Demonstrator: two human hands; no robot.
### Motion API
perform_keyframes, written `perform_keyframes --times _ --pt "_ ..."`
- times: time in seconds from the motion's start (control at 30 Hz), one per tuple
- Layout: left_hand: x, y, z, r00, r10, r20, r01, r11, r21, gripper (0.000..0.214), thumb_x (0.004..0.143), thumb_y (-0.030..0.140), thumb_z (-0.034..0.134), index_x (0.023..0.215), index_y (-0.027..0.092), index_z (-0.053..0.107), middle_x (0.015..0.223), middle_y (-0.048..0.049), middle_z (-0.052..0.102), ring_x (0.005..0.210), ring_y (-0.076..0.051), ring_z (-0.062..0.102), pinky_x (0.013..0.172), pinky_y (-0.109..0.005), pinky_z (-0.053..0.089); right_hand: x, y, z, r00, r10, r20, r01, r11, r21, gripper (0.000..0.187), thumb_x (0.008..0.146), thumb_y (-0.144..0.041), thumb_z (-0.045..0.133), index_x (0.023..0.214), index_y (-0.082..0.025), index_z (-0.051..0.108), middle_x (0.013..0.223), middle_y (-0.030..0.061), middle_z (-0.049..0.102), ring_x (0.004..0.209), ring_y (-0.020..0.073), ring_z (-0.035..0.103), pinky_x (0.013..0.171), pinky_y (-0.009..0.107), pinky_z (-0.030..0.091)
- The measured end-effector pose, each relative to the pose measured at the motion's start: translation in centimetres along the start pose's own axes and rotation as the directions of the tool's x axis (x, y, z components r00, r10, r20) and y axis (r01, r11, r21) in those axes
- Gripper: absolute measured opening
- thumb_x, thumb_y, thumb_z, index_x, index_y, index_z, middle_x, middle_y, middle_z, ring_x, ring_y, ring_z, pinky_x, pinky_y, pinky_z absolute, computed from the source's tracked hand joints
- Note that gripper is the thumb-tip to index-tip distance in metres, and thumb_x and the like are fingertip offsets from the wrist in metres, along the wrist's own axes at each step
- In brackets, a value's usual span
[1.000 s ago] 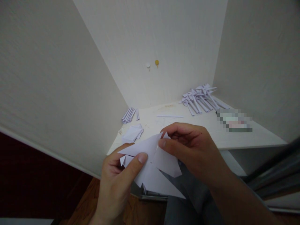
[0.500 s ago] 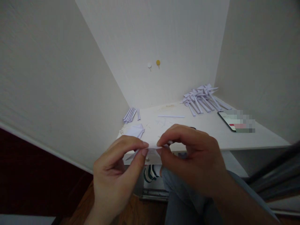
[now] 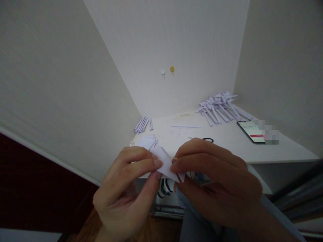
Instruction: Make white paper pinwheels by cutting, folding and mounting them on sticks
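A small piece of white paper, with a cut or fold at its lower right corner, is held over the front edge of the shelf. My left hand pinches its left side between thumb and fingers. My right hand is closed at its right side, fingers above and thumb below; the fingertips partly hide that edge. Behind the hands, a small stack of white paper pieces lies on the shelf. Partly covered by my right hand is a pair of scissors with a black handle loop.
Rolled paper tubes lie at the left wall. A thin paper stick rests mid-shelf. Several paper pinwheels are piled at the back right, near a phone. Two hooks are on the back wall. My legs are below the white shelf.
The paper has turned from nearly edge-on to showing its flat face. My right hand has shifted right and lower, its fingers regripping. More of the scissors shows.
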State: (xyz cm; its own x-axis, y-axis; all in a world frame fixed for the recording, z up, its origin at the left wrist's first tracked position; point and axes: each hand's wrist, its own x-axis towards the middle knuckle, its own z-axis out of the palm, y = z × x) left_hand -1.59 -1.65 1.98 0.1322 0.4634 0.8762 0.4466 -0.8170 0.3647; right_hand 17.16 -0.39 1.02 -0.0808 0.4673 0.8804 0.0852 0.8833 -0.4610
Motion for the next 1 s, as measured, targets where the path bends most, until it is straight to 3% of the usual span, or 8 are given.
perform_keyframes --times 0.17,0.23,0.33,0.47,0.6,0.7,0.8,1.0 --pt "0.9 0.4 -0.2 0.991 -0.012 0.136 0.006 0.999 0.046 0.032 0.078 0.003 0.076 0.1 0.026 0.081 0.092 -0.0042 0.076 0.092 -0.025 0.068 0.084 -0.037 0.052 0.1 0.4 0.3 0.982 0.187 -0.02 -0.185 0.979 0.083 0.024 0.079 -0.003 0.068 0.087 -0.025 0.071 0.081 -0.0008 0.074 0.076 0.017 0.069 0.074 0.031 0.056" --pt "1.3 0.6 -0.3 0.973 -0.115 0.198 0.108 0.993 0.045 0.023 0.084 0.008 0.074 0.098 0.025 0.08 0.092 -0.0042 0.076 0.09 -0.023 0.068 0.081 -0.034 0.052 0.2 0.6 0.2 0.954 0.3 -0.005 -0.299 0.95 0.087 0.017 0.082 -0.007 0.07 0.085 -0.024 0.071 0.08 -0.0011 0.073 0.074 0.0156 0.067 0.069 0.028 0.055" --pt "1.7 0.8 -0.3 0.893 -0.362 0.266 0.364 0.93 0.044 0.009 0.09 0.02 0.071 0.089 0.025 0.079 0.087 -0.0026 0.075 0.08 -0.019 0.067 0.071 -0.028 0.051 0.4 0.8 -0.1 0.909 0.416 -0.012 -0.414 0.908 0.066 0.011 0.086 -0.013 0.071 0.09 -0.023 0.073 0.083 -0.0004 0.075 0.072 0.0148 0.068 0.062 0.025 0.054" --pt "2.0 0.6 -0.2 0.786 -0.56 0.263 0.581 0.814 -0.006 0.013 0.09 0.033 0.074 0.084 0.023 0.08 0.08 -0.002 0.074 0.07 -0.017 0.064 0.057 -0.023 0.048 -0.1 -0.3 -0.3 0.931 0.336 -0.145 -0.342 0.94 -0.019 0.018 0.093 -0.014 0.066 0.101 -0.026 0.076 0.098 0.0023 0.078 0.09 0.0196 0.072 0.078 0.031 0.058" --pt "2.3 0.6 0.1 0.773 -0.59 0.235 0.612 0.79 -0.03 0.012 0.088 0.033 0.076 0.086 0.023 0.082 0.086 -0.0032 0.078 0.077 -0.019 0.068 0.066 -0.024 0.052 -0.8 -2.6 0.0 0.888 0.328 -0.321 -0.358 0.933 -0.037 0.022 0.096 -0.015 0.064 0.102 -0.032 0.076 0.097 0.0012 0.079 0.087 0.0197 0.072 0.077 0.032 0.059" --pt "2.5 0.8 0.3 0.776 -0.59 0.223 0.619 0.78 -0.089 0.008 0.085 0.031 0.079 0.087 0.024 0.083 0.086 -0.0034 0.08 0.079 -0.019 0.07 0.069 -0.024 0.053 -0.7 -2.9 -0.1 0.898 0.412 -0.157 -0.411 0.911 0.038 0.022 0.093 -0.018 0.068 0.109 -0.033 0.072 0.089 0.0005 0.079 0.074 0.019 0.072 0.063 0.03 0.058" --pt "2.5 0.8 0.3 0.751 -0.616 0.237 0.657 0.734 -0.173 0.008 0.084 0.031 0.081 0.084 0.024 0.083 0.082 -0.0031 0.079 0.07 -0.016 0.067 0.059 -0.021 0.05 -0.2 -1.8 -0.4 0.876 0.482 -0.029 -0.48 0.876 0.053 0.022 0.092 -0.021 0.071 0.113 -0.028 0.07 0.083 0.0006 0.079 0.06 0.0159 0.069 0.048 0.025 0.051" --pt "2.4 0.1 0.1 0.699 -0.656 0.284 0.715 0.644 -0.273 0.009 0.082 0.031 0.082 0.082 0.022 0.081 0.073 -0.0017 0.074 0.059 -0.011 0.059 0.049 -0.018 0.042 0.4 -0.6 -0.8 0.832 0.554 0.016 -0.553 0.828 0.097 0.005 0.091 -0.025 0.072 0.093 -0.024 0.077 0.067 0.0002 0.073 0.048 0.0125 0.061 0.039 0.021 0.042"
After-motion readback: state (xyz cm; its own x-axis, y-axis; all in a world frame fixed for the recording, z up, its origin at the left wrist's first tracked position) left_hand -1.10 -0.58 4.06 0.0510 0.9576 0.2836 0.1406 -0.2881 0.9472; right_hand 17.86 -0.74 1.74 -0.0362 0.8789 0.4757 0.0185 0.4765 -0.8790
